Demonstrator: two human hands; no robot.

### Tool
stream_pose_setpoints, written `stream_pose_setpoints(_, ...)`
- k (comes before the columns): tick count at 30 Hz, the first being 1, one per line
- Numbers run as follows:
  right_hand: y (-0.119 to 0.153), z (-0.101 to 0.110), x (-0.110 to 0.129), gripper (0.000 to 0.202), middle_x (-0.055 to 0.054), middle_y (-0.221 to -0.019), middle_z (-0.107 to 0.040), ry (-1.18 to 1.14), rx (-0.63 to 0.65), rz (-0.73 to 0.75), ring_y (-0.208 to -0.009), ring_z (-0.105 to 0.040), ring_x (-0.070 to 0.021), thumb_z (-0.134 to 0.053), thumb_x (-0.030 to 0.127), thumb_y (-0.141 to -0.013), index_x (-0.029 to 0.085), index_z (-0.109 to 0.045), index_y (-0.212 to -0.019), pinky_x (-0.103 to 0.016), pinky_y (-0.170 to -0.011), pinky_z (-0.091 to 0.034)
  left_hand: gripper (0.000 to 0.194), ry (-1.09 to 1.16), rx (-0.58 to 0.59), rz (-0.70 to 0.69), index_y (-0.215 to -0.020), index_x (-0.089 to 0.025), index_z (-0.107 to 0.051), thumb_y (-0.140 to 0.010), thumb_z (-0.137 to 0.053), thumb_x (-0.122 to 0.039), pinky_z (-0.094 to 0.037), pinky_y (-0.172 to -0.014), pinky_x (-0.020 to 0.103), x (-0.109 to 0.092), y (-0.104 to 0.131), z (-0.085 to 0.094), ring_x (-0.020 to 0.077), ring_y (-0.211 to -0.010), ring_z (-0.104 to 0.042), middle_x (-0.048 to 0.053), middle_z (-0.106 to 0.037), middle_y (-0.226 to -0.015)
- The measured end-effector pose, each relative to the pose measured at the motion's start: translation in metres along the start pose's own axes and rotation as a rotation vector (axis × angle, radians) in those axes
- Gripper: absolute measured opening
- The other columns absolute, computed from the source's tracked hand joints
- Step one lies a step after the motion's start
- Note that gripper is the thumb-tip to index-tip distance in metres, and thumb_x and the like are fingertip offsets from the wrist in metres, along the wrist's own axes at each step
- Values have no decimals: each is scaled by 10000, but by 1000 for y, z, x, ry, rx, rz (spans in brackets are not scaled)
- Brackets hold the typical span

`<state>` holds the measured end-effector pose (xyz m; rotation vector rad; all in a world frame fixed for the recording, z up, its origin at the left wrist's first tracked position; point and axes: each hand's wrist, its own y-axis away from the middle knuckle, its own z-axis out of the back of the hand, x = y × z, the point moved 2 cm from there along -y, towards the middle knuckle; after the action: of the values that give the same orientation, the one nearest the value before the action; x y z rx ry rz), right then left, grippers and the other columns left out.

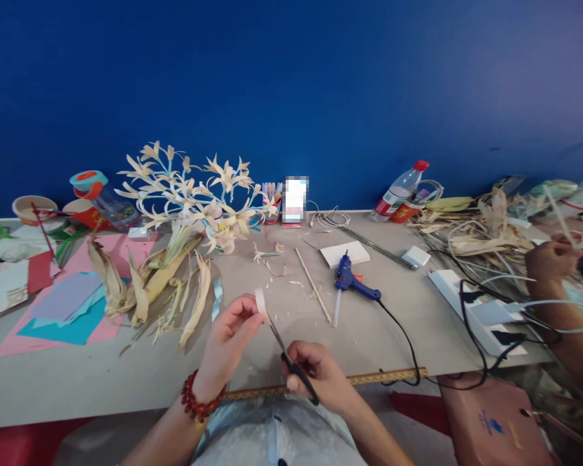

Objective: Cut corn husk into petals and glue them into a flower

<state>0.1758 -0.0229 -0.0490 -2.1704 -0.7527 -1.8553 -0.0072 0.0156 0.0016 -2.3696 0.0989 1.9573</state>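
Between the thumb and fingers of my left hand (pixel 236 333) is a small whitish strip (pixel 260 302), pinched upright. My right hand (pixel 315 372) is closed around the black handles of a pair of scissors (pixel 291 366). The scissor blades point up and left and meet the lower end of the strip by my left fingertips. Beyond my hands, a blue hot glue gun (pixel 352 278) rests on a white card (pixel 337 255). A thin pale stick (pixel 313 285) lies among small scraps. Dried corn husks (pixel 148 285) are at the left.
Husk flowers (pixel 218 181) on blue stems stand at the back left. Coloured paper (pixel 68 317) lies left. A phone (pixel 295 200), a tilted bottle (pixel 398 191) and metal wires (pixel 376 247) are at the back. A power strip (pixel 476 314) with cables and another person's hand (pixel 554 259) are right.
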Motion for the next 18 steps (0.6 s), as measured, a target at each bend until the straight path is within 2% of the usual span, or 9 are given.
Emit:
stream_pose_setpoints(5,-3,0,3,527,46,-577,-486,-29,-17,22,-498,-382,-86,-782,628,-669,181,-504,-694,-214,-480,-263,128,8,49,72,-769,-188,-607,-872,-634,-259,-429,-730,239,0,0,-6,140,-757,-551,2,-608,-766)
stream_pose_setpoints(18,-5,-5,6,536,52,-563,-485,-41,-54,37,-488,-351,-75,-788,623,-663,186,-478,-668,-205,-464,-243,134,80,17,104,-734,-193,-586,-840,-651,-243,-426,-712,227,0,0,-10,131,-735,-537,-10,-597,-744)
